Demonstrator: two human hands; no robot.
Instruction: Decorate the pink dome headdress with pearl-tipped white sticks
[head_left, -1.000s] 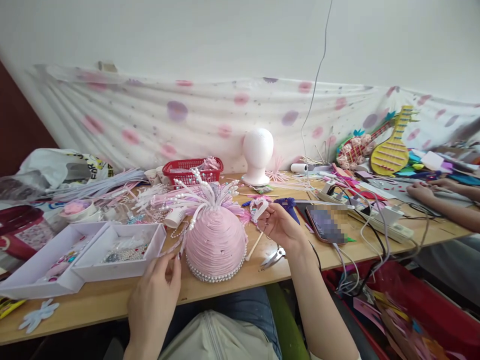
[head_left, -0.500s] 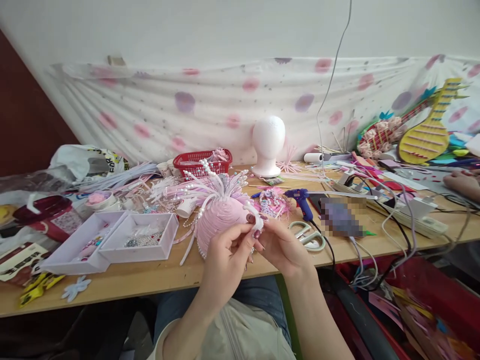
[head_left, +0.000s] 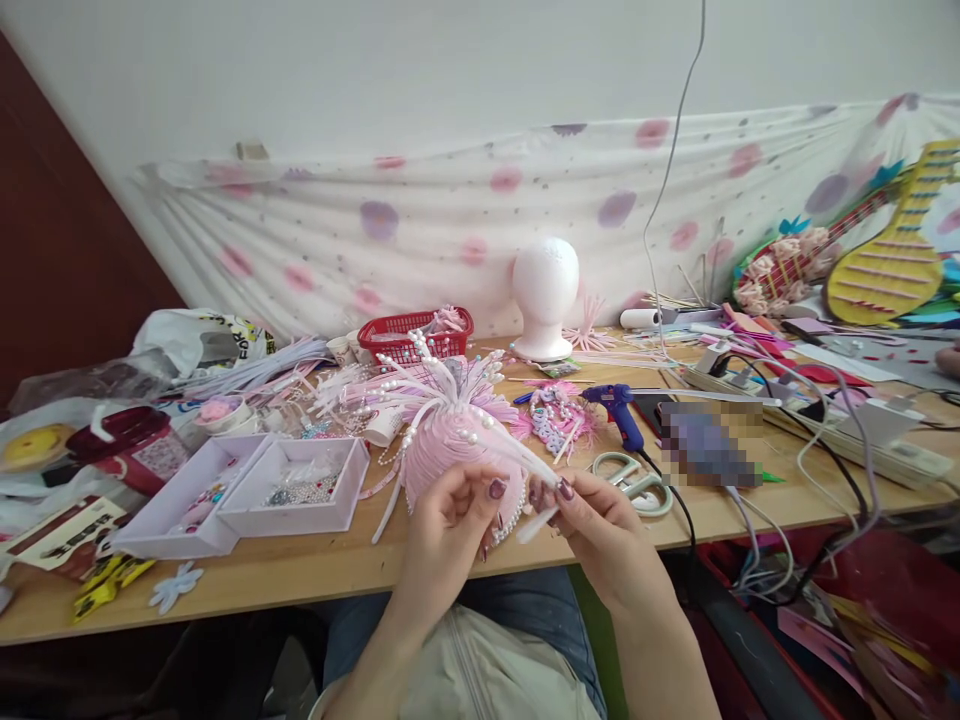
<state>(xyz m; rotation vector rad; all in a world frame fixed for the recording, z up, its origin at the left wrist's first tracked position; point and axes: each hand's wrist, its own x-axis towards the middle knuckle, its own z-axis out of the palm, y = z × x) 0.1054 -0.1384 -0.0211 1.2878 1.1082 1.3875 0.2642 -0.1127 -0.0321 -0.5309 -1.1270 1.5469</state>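
A pink yarn-covered dome (head_left: pixel 450 450) with pearl trim stands at the table's front, topped by a spray of pipe cleaners and pearl strands. My right hand (head_left: pixel 604 525) pinches white pipe cleaners (head_left: pixel 534 462) between thumb and fingers, beside the dome's right side. Their loose ends poke out below the fingertips. My left hand (head_left: pixel 454 520) is in front of the dome, its thumb and fingers pressed together; what they hold, if anything, is hidden. A blue glue gun (head_left: pixel 616 408) and white-handled scissors (head_left: pixel 641 490) lie to the right of the dome.
White boxes (head_left: pixel 300 490) of beads and gems stand at left, near a lidded dark red cup (head_left: pixel 135 445). Behind are a red basket (head_left: pixel 375 340) and a white foam head (head_left: pixel 546 290). Cables and a power strip (head_left: pixel 825 425) lie right. A person's hand (head_left: pixel 951 358) shows at the far right.
My hands have moved apart; the right shifted rightward with the white pipe cleaners, now drawn out longer. The view has turned slightly left, so the table things sit further right.
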